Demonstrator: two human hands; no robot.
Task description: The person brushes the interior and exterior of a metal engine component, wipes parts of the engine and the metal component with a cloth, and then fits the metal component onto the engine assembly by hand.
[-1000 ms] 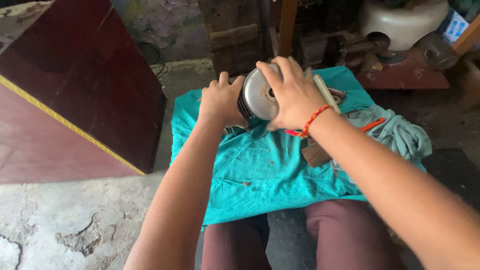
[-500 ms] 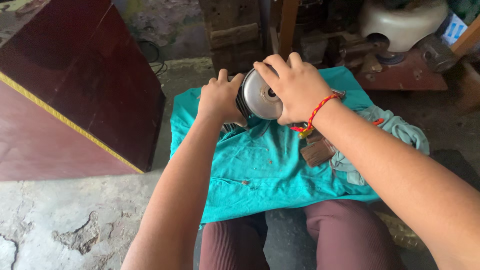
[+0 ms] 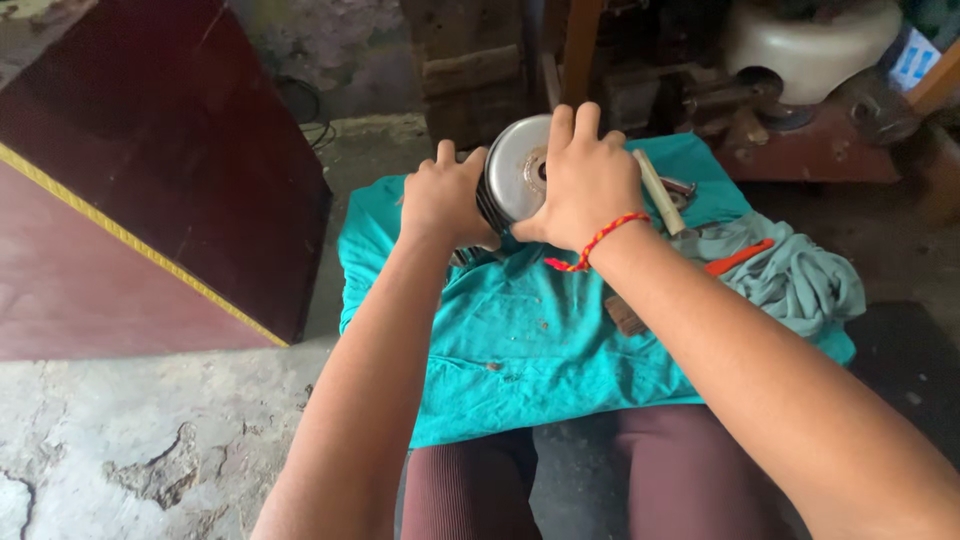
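A round metal motor part (image 3: 512,170) with a shiny flat end cap and dark ribbed sides is held up over a teal cloth (image 3: 540,340). My left hand (image 3: 445,200) grips its ribbed left side. My right hand (image 3: 585,180), with a red and orange thread band at the wrist, wraps over the cap's right side with fingers across the top. Part of the cap's centre hole shows between my hands.
A pale wooden handle (image 3: 658,190), an orange-handled tool (image 3: 735,258) and a crumpled grey-green rag (image 3: 790,275) lie on the cloth's right side. A dark red wooden panel (image 3: 150,180) with a yellow edge stands left. Machine parts and a white casing (image 3: 810,50) crowd the back.
Both hands and the metal part have shifted slightly left and up over the cloth. My right hand's fingers now reach further over the top of the cap.
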